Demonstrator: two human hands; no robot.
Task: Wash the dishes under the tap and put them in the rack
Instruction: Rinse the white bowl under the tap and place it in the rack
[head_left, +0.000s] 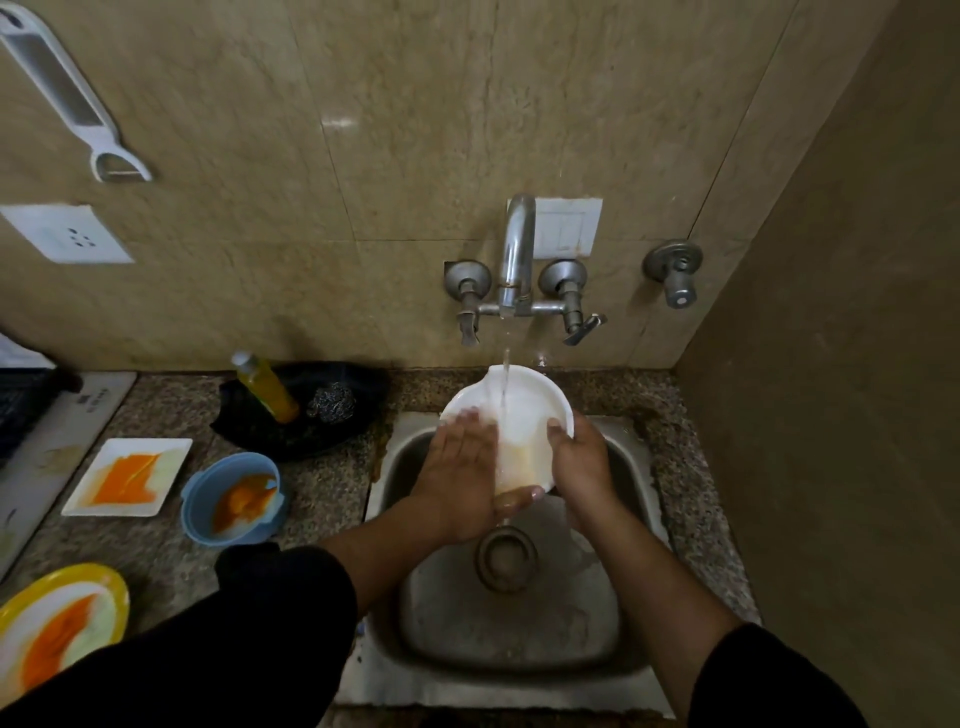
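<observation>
A white bowl (524, 400) is held tilted over the steel sink (519, 639), under the running tap (517, 249). Water falls into the bowl. My right hand (579, 462) grips the bowl's right rim, thumb over the edge. My left hand (462, 478) lies flat with straight fingers against the bowl's inner left side, its thumb under the lower rim. On the counter to the left wait a blue bowl (234, 499), a white square plate (127, 475) and a yellow-rimmed plate (57, 623), all smeared orange.
A yellow soap bottle (267, 387) and a steel scrubber (332, 402) sit on a black cloth behind the blue bowl. A dark rack edge (21, 410) shows at far left. A side wall closes the right.
</observation>
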